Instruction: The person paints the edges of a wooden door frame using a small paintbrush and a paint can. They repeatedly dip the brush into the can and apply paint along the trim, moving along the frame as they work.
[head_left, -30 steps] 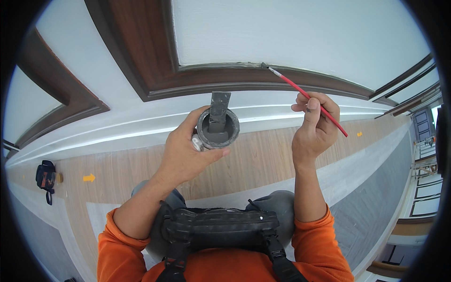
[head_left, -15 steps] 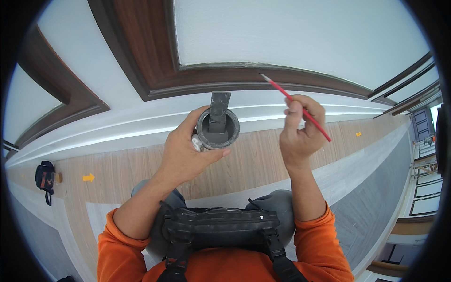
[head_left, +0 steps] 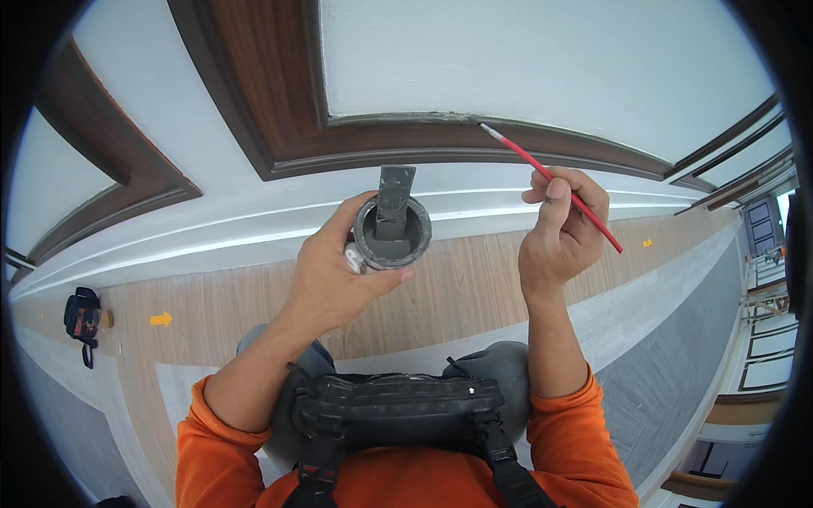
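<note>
My left hand (head_left: pixel 326 275) is wrapped round a round cup of grey paint (head_left: pixel 425 235). A flat, grey-coated strip (head_left: pixel 395 188) stands in the cup and leans on its far rim. Something small and white (head_left: pixel 354 256) shows between that hand and the cup. In my right hand (head_left: pixel 559 233) a thin red paintbrush (head_left: pixel 542 167) is pinched between thumb and fingers. Its tip is at the inner lower edge of the brown wall frame (head_left: pixel 389 140), where uneven grey marks run along the white panel (head_left: pixel 542 59); whether it touches I cannot tell.
White baseboard moulding (head_left: pixel 474 203) runs below the frame, along a wood-look floor (head_left: pixel 457 292). A dark bag (head_left: pixel 82 317) lies on the floor at far left, near a yellow arrow sticker (head_left: pixel 161 319). A black waist pouch (head_left: pixel 398 411) rests across my lap.
My right hand has moved a little right and the brush tip slightly up, from the frame's brown face to its inner edge. My left hand holds the cup in the same place.
</note>
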Available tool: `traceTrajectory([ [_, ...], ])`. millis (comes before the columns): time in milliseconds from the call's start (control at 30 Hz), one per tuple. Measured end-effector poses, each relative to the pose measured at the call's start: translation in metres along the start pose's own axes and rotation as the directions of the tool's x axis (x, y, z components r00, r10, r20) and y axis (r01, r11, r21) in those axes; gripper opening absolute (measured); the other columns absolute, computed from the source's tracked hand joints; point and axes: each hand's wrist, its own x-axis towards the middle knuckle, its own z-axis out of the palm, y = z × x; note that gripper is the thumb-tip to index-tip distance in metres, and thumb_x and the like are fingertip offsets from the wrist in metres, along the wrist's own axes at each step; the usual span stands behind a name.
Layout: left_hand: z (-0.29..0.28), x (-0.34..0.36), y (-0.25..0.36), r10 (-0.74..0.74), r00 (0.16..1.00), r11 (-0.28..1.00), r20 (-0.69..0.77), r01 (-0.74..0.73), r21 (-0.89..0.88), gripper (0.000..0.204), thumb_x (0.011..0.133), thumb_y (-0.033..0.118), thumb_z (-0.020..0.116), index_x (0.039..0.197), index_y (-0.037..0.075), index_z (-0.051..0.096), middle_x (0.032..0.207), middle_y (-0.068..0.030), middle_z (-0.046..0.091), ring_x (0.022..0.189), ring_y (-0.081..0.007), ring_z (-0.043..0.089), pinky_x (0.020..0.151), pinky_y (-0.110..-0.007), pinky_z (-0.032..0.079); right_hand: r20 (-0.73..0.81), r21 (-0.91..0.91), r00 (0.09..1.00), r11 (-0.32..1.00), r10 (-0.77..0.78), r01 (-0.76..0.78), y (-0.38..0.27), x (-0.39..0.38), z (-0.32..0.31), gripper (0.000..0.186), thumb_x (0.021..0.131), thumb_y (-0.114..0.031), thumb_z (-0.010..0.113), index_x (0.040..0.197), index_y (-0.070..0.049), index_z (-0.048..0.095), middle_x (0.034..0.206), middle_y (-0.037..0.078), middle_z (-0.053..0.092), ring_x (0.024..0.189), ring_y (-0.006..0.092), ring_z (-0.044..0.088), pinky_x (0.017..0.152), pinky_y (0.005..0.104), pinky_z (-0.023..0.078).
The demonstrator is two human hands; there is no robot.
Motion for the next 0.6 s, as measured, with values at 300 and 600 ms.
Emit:
traceTrajectory([
  [300, 0.0, -0.002, 0.002, -0.001, 1.0, 1.0, -0.004, 0.001, -0.031, 0.079, 0.074, 0.015, 0.092, 0.144, 0.006, 0.056, 0.125, -0.0134, 0.073, 0.12, -0.025, 0.069, 0.106, -0.037, 0.051, -0.076, -0.164, 0.997, 0.986, 0.016, -0.028, 0.009, 0.005, -0.009, 0.007, 0.101, 0.003, 0.062, 0.107, 0.003, 0.066, 0.099, 0.011, 0.071, 0.087, 0.0165, 0.072, 0.075, 0.0282, 0.058],
  [600, 0.0, -0.001, -0.001, -0.017, 1.0, 1.0, 0.004, 0.017, -0.026, 0.079, 0.075, 0.016, 0.091, 0.144, 0.006, 0.056, 0.126, -0.0139, 0.073, 0.12, -0.0254, 0.069, 0.106, -0.037, 0.05, 0.12, -0.083, 0.991, 0.994, -0.058, 0.069, -0.002, -0.007, 0.015, 0.012, 0.096, 0.005, 0.066, 0.108, 0.001, 0.068, 0.097, 0.011, 0.073, 0.084, 0.0175, 0.071, 0.074, 0.028, 0.056],
])
